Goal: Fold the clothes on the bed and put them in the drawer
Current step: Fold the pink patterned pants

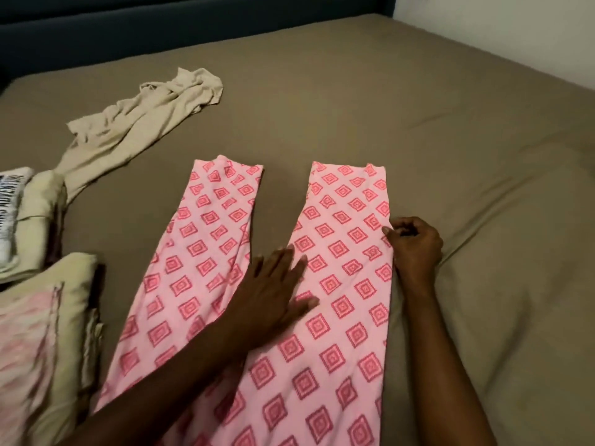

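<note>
Pink trousers (341,239) with a red diamond print lie flat on the brown bed sheet (338,101), both legs spread apart and pointing away from me. My left hand (273,291) presses flat with straight fingers on the inner edge of the right leg. At that leg's outer edge, my right hand (415,246) pinches the fabric with curled fingers. A crumpled beige garment (145,114) lies unfolded at the far left of the bed.
Folded clothes sit in stacks (48,317) at the left edge, one with a white printed shirt (9,217) on top. A dark headboard (161,24) runs along the back. A white wall (515,33) borders the bed at the right.
</note>
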### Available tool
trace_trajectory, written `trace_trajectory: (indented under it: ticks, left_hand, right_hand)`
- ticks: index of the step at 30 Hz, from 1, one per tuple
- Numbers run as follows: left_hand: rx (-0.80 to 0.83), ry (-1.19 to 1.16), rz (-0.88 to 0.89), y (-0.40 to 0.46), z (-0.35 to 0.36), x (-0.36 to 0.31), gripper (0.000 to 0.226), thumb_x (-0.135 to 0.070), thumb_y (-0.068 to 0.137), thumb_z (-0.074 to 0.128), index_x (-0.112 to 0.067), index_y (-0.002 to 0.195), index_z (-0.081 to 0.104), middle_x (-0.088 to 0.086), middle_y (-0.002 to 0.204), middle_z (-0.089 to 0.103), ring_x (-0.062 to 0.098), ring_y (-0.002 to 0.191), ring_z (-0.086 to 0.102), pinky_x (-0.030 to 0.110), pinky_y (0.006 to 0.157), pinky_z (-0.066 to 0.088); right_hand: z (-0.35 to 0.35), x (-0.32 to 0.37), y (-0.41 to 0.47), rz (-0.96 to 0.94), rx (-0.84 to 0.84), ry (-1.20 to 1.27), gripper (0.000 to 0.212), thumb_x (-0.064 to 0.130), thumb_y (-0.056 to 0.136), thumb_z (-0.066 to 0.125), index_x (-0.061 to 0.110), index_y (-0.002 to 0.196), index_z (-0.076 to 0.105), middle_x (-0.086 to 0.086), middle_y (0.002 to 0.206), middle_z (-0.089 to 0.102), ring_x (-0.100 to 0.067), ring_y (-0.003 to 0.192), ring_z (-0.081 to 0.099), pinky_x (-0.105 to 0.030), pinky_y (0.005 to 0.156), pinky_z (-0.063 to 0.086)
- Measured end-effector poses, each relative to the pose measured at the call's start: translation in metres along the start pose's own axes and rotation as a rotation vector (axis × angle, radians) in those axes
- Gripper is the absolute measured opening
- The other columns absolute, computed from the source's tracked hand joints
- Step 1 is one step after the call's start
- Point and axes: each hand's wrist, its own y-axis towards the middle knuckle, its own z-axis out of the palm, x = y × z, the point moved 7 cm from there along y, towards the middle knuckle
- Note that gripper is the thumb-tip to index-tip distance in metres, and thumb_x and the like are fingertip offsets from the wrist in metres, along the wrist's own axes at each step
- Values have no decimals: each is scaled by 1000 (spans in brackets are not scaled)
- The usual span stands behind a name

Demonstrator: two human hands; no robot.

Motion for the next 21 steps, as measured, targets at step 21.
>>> trace_trajectory:
  ticks: [21]
  left_hand:
    - [-340, -547, -823, -119, -57, 225, 52, -46, 89, 72, -6, 121, 62, 13, 113, 71, 35, 108, 66, 41, 86, 51]
  right_hand:
    - [186, 153, -157, -301, 432, -174, 35, 44, 91, 66, 9, 89, 70, -6, 86, 68, -23, 79, 63, -35, 67, 49]
